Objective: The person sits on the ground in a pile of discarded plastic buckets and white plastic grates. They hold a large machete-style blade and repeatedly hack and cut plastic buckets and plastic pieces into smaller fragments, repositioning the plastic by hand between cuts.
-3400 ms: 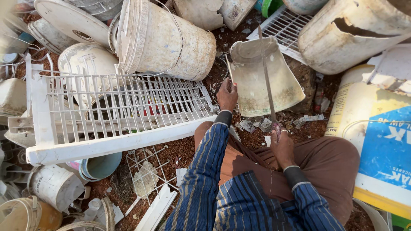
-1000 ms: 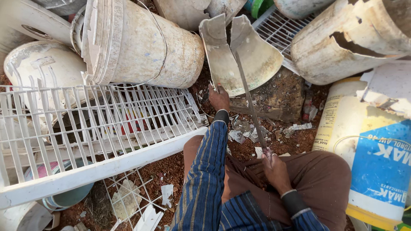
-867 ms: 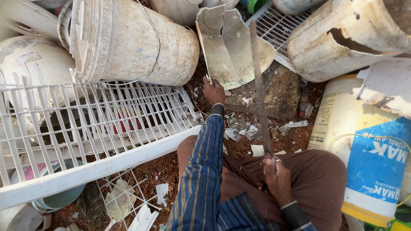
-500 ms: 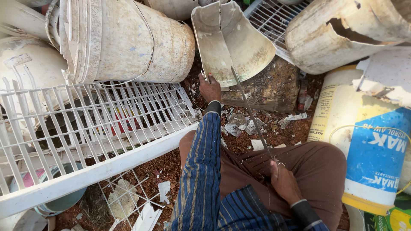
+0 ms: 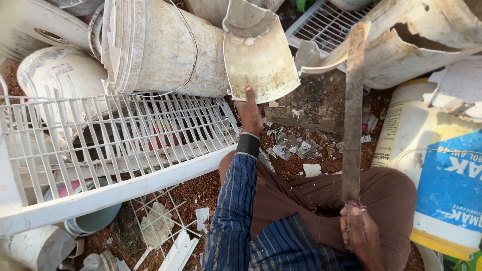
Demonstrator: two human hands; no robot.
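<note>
Left hand [image 5: 250, 113]: my arm stretched forward, fingers gripping broken bucket piece [image 5: 258, 55] at its lower edge | Right hand [image 5: 360, 236]: near my lap, clamped on long blade [image 5: 353, 110], raised upright

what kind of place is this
Probably an outdoor scrap-plastic sorting yard: dirty white buckets lie heaped on red dirt beside a wire rack, and the left hand steadies a broken bucket piece while the right hand raises a long blade.
</note>
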